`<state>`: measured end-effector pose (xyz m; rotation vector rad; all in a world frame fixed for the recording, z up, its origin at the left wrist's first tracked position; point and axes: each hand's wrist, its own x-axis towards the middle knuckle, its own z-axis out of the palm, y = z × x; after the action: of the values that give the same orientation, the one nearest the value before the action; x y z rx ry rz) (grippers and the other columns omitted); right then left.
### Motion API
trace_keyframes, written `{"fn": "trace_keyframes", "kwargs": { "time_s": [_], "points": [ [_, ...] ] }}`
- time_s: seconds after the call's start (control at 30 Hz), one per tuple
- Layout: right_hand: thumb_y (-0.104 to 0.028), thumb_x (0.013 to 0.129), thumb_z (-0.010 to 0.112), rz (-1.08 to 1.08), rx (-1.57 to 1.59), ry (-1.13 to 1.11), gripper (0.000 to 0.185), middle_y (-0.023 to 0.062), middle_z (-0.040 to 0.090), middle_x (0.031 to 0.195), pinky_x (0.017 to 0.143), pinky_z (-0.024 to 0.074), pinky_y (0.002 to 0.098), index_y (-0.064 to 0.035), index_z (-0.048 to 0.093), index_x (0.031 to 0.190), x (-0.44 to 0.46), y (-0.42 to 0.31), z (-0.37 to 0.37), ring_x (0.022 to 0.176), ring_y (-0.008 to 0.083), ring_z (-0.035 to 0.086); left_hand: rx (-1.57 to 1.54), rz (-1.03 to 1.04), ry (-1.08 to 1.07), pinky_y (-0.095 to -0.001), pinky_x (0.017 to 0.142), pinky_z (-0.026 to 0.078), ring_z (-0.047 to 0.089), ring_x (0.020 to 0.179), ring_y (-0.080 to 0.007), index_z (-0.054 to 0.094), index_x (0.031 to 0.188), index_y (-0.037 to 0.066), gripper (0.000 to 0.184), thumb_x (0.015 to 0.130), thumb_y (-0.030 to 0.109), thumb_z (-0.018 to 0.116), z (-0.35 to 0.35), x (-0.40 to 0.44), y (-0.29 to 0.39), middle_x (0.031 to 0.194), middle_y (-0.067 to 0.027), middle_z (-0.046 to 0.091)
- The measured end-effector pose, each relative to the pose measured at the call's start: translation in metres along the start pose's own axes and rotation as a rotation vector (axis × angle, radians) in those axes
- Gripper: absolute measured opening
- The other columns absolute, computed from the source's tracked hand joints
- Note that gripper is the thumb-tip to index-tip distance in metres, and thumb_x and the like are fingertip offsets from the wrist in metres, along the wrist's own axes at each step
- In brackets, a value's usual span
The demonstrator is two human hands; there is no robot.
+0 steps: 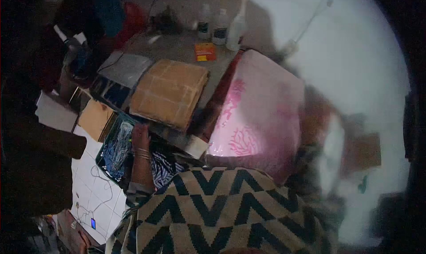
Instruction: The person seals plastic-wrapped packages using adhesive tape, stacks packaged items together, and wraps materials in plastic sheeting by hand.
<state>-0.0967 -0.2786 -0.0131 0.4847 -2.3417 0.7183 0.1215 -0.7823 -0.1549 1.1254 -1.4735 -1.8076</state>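
Observation:
My left hand point(141, 139), with bangles at the wrist, reaches over the right side of a dark green crate point(101, 161). Bundles of pale bluish strands point(119, 147) fill the crate, right beside the fingers. In the dim light the fingers blur together, so their grip is unclear. Zebra-striped cloth point(165, 168) lies against the forearm. Just beyond the hand is a worn brown cardboard box point(169, 92). My right hand is out of sight.
A pink-and-white panel with a coral print point(244, 140) leans at the right. Several bottles point(219, 29) and an orange box point(205, 52) stand behind. Patterned fabric point(213, 209) covers my lap. Cables and a small lit device point(93, 223) lie on the white tiles point(88, 183).

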Motion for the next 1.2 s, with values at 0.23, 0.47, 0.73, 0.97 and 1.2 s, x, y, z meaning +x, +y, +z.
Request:
{"fn": "trace_keyframes", "kwargs": {
  "time_s": [0.23, 0.47, 0.73, 0.97, 1.2],
  "points": [
    [-0.032, 0.085, 0.061, 1.106, 0.951, -0.970, 0.067, 0.0168, 0.042, 0.132, 0.096, 0.0359, 0.0578, -0.0108, 0.029, 0.139, 0.031, -0.198, 0.150, 0.120, 0.0398, 0.042, 0.264, 0.462, -0.088, -0.0420, 0.093, 0.040, 0.050, 0.114, -0.0294, 0.051, 0.124, 0.003, 0.057, 0.082, 0.038, 0.067, -0.019, 0.158, -0.023, 0.127, -0.0146, 0.052],
    [-0.026, 0.090, 0.053, 0.002, 0.169, -1.220, 0.060, 0.0148, 0.035, 0.140, 0.100, 0.0378, 0.0368, -0.0065, 0.026, 0.140, 0.002, -0.194, 0.312, 0.125, 0.0312, 0.039, 0.789, 0.178, -0.139, -0.0406, 0.086, 0.045, 0.060, 0.097, -0.0328, 0.063, 0.107, 0.001, 0.069, 0.078, 0.063, 0.055, -0.013, 0.206, -0.008, 0.109, -0.0178, 0.063],
    [-0.010, 0.088, 0.051, 1.211, 1.846, -1.009, 0.038, 0.0132, 0.056, 0.122, 0.096, 0.0407, 0.0345, -0.0031, 0.048, 0.125, 0.006, -0.243, 0.261, 0.111, 0.0289, 0.053, 0.330, -0.213, -0.300, -0.0397, 0.076, 0.048, 0.061, 0.090, -0.0251, 0.061, 0.103, 0.003, 0.049, 0.079, 0.045, 0.064, -0.035, 0.174, 0.003, 0.092, -0.0153, 0.065],
    [-0.011, 0.086, 0.056, 0.381, 1.285, -0.721, 0.034, 0.0151, 0.060, 0.112, 0.092, 0.0442, 0.0341, -0.0015, 0.051, 0.118, -0.001, -0.246, 0.276, 0.104, 0.0274, 0.057, -0.484, -0.102, -0.363, -0.0384, 0.076, 0.050, 0.058, 0.092, -0.0235, 0.058, 0.102, 0.005, 0.031, 0.078, 0.024, 0.063, -0.040, 0.090, 0.068, 0.095, -0.0075, 0.059],
    [-0.033, 0.089, 0.056, -0.042, 1.157, -0.471, 0.040, 0.0110, 0.061, 0.105, 0.081, 0.0505, 0.0328, -0.0022, 0.053, 0.114, 0.046, -0.189, 0.077, 0.090, 0.0215, 0.062, -0.297, 0.279, -0.520, -0.0347, 0.081, 0.049, 0.058, 0.093, -0.0232, 0.052, 0.109, 0.001, 0.036, 0.080, 0.020, 0.062, 0.023, -0.046, 0.143, 0.102, -0.0103, 0.059]
  ]
}}
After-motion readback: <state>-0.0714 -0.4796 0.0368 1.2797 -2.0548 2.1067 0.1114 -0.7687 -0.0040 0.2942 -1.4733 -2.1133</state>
